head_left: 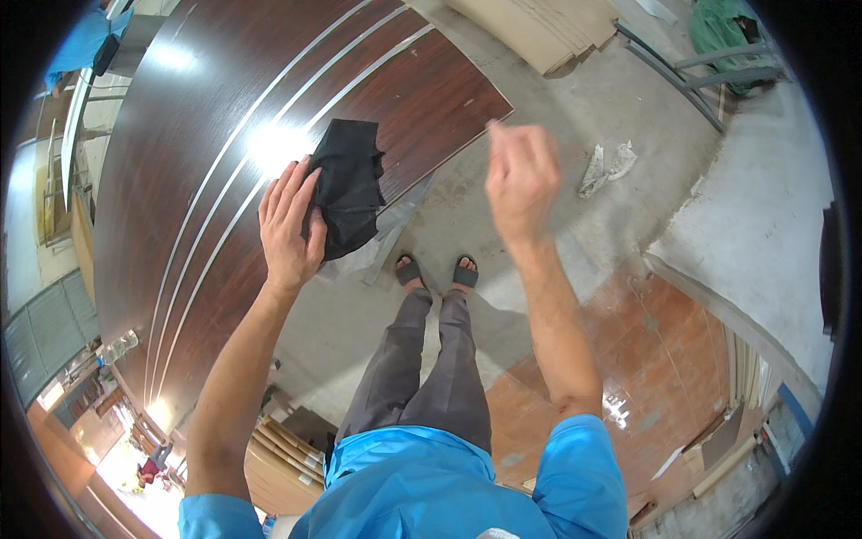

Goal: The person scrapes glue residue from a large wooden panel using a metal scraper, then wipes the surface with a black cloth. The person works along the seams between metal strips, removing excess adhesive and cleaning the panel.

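Observation:
My left hand (pixel 292 225) lies over the left edge of a black cloth (pixel 350 184), fingers stretched out and the thumb resting on the cloth. The cloth has a ragged right edge and is spread near the edge of a dark brown wood-grain panel (pixel 224 108) with pale parallel stripes. Whether any of it is tucked under my palm is hidden. Off to the right, above the floor and apart from the panel, my right hand (pixel 523 180) is raised with its fingers curled in. Its fingertips are blurred, and anything between them cannot be made out.
Flat brown cardboard (pixel 539 31) lies beyond the panel's right corner. A crumpled whitish scrap (pixel 608 169) is on the concrete floor, near a grey metal frame (pixel 673 76) with green sheeting (pixel 723 40). Stacked boards (pixel 283 458) stand at lower left. Reddish tiles (pixel 628 368) cover the floor at right.

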Motion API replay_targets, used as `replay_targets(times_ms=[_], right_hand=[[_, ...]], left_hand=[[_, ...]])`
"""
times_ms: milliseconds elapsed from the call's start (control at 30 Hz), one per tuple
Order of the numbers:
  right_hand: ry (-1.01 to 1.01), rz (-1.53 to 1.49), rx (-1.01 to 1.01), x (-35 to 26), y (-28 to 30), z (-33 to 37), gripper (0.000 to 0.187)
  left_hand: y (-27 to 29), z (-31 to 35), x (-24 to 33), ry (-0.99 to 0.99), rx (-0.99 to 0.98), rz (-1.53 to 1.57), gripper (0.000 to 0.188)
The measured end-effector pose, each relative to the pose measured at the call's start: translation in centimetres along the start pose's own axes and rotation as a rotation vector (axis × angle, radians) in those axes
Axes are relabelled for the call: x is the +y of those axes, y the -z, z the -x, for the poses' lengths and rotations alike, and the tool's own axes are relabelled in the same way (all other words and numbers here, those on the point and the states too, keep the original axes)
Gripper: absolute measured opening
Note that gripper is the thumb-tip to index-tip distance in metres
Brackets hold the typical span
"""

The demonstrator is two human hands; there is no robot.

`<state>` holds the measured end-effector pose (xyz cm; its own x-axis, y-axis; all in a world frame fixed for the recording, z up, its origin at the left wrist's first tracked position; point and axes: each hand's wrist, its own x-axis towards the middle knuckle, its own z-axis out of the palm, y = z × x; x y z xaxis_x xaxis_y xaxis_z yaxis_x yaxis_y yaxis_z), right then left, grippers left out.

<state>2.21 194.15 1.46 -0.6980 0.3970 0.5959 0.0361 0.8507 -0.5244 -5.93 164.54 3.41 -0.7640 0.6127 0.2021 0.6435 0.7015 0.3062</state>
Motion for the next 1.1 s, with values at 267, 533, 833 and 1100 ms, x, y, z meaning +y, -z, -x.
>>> replay_targets(times_ms=[267,533,833,1100], right_hand=[[-0.04,-0.366,-0.013,-1.7,0.4,0.8,0.011],[-0.948,-0.746,0.264,4.3,-3.2,0.5,0.013],[-0.903,-0.668,0.096,2.2,-0.5,-1.5,0.014],[0.132,-0.232,-0.1,7.1,0.3,-6.7,0.013]], left_hand=[[-0.1,0.0,0.0,0.007,-0.007,-0.022,0.057],[0.0,-0.2,0.1,-0.019,0.007,-0.039,0.057],[0.1,-0.3,0.2,-0.021,0.004,-0.028,0.058],[0.1,0.0,0.1,0.002,-0.004,-0.035,0.058]])
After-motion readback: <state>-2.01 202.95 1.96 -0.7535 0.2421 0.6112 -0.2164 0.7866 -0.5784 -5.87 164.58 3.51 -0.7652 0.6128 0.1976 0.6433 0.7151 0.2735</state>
